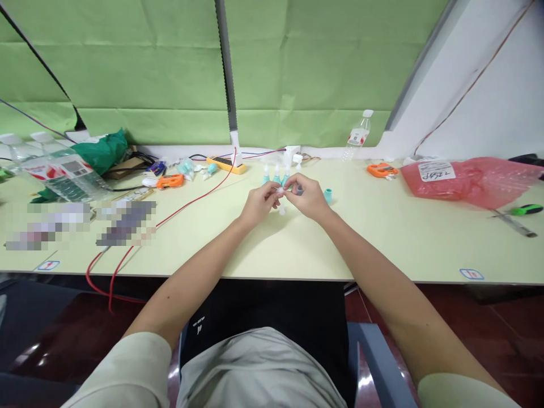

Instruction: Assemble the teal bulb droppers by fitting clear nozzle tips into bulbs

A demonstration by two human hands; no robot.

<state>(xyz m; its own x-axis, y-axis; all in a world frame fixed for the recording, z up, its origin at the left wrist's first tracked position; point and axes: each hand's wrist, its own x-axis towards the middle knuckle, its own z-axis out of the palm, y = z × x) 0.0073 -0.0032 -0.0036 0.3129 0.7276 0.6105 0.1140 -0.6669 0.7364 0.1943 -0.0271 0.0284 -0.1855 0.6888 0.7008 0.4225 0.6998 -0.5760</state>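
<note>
My left hand (260, 204) and my right hand (306, 195) meet above the middle of the pale table (297, 255). Both have their fingers closed around a small white piece (280, 191), whose shape is mostly hidden by the fingertips. A white tip (283, 210) shows just below them. Right behind the hands stand several small teal bottles with white tops (277, 174), upright in a row. To the right of my right hand sits a small teal cup-like part (327, 195).
Orange cutters (170, 181), a yellow meter (227, 165) and large water bottles (63, 173) lie left. A red cable (195, 199) crosses the table. At right are a clear bottle (358, 137), orange-handled cutters (382, 170), a red bubble-wrap package (471, 184) and a green-handled tool (526, 210).
</note>
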